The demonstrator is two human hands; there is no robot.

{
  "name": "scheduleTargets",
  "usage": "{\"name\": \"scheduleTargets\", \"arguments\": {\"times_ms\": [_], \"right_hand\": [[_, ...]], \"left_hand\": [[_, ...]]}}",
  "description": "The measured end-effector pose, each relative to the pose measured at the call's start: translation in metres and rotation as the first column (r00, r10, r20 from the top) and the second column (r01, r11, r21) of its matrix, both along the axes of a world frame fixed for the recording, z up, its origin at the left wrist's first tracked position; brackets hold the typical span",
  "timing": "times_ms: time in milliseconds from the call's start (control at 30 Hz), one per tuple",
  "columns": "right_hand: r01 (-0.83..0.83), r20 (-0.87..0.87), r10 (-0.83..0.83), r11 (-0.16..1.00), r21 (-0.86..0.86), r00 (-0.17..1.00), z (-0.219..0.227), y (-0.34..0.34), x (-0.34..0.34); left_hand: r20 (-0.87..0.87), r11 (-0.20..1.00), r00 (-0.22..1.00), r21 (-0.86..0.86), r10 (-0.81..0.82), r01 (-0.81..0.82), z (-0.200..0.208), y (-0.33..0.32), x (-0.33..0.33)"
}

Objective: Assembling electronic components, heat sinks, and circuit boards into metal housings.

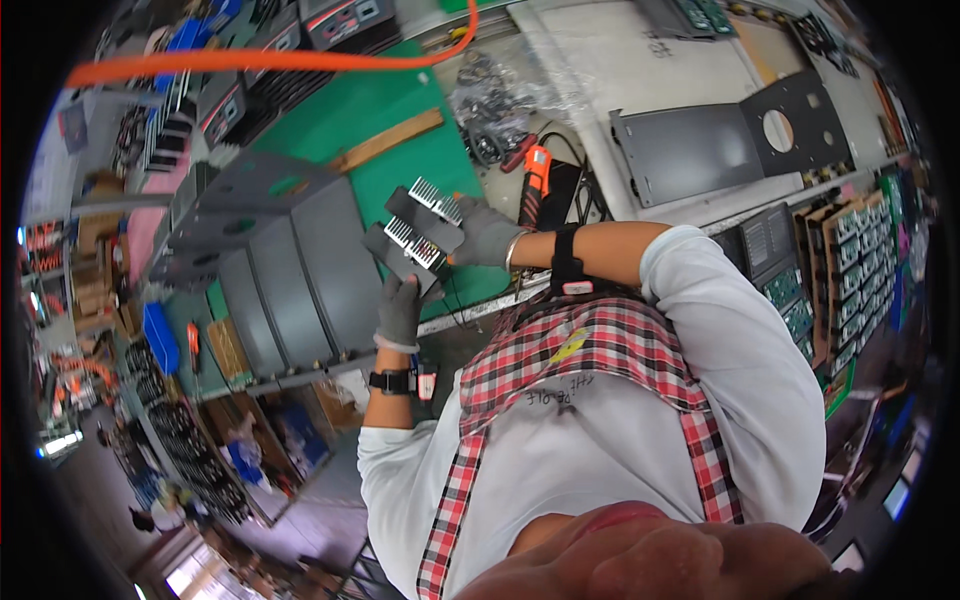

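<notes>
My left hand [400, 310], in a grey glove, pinches the lower end of a heat sink assembly [414, 243]. The assembly has silver fins in two rows on dark plates; I cannot tell if it is one piece or two. Gripping it from the other side is my right hand [485, 236], gloved in grey as well, its fingers curled round the edge. Thin dark wires hang below the assembly. Both hands are above the near edge of a green mat [400, 150]. Left of them stands a dark grey sheet-metal housing [300, 270] with bent walls.
A wooden strip [388, 140] lies on the mat. Beyond my right hand are an orange power screwdriver [536, 180] and bagged small parts [490, 95]. Farther right lies a flat grey panel [690, 155]. An orange hose [270, 60] crosses overhead. Circuit boards [850, 270] fill a rack at right.
</notes>
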State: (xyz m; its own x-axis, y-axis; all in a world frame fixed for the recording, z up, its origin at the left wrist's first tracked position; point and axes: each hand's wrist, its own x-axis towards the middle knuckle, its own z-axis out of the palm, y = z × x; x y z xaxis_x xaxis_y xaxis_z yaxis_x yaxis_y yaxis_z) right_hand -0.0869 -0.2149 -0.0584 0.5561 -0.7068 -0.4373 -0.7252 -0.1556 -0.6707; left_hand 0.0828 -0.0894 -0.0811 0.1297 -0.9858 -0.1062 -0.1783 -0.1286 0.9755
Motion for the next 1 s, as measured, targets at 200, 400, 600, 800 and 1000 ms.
{"name": "scheduleTargets", "arguments": {"times_ms": [200, 400, 600, 800, 1000], "right_hand": [[0.069, 0.182, -0.088, 0.991, 0.111, 0.979, 0.035, -0.039, -0.040], [0.234, 0.153, -0.216, 0.965, -0.119, 0.964, 0.113, -0.124, -0.148], [0.361, 0.409, -0.203, 0.862, -0.357, 0.890, 0.179, -0.226, -0.256], [0.545, 0.367, -0.410, 0.708, -0.449, 0.835, 0.088, -0.353, -0.295], [0.592, 0.454, -0.433, 0.747, -0.303, 0.779, -0.012, -0.387, -0.256]], "left_hand": [[-0.485, 0.972, 0.874, 0.217, 0.022, 0.095, 0.060, -0.046, -0.033], [0.791, 0.755, 0.601, -0.325, -0.113, 0.570, 0.117, -0.160, -0.094], [-0.086, 0.782, 0.869, -0.485, -0.488, 0.392, 0.129, -0.322, -0.211], [-0.706, 0.913, 0.609, -0.136, -0.362, 0.384, 0.084, -0.440, -0.259], [-0.652, 0.944, 0.731, 0.071, -0.201, 0.323, -0.001, -0.477, -0.228]]}}
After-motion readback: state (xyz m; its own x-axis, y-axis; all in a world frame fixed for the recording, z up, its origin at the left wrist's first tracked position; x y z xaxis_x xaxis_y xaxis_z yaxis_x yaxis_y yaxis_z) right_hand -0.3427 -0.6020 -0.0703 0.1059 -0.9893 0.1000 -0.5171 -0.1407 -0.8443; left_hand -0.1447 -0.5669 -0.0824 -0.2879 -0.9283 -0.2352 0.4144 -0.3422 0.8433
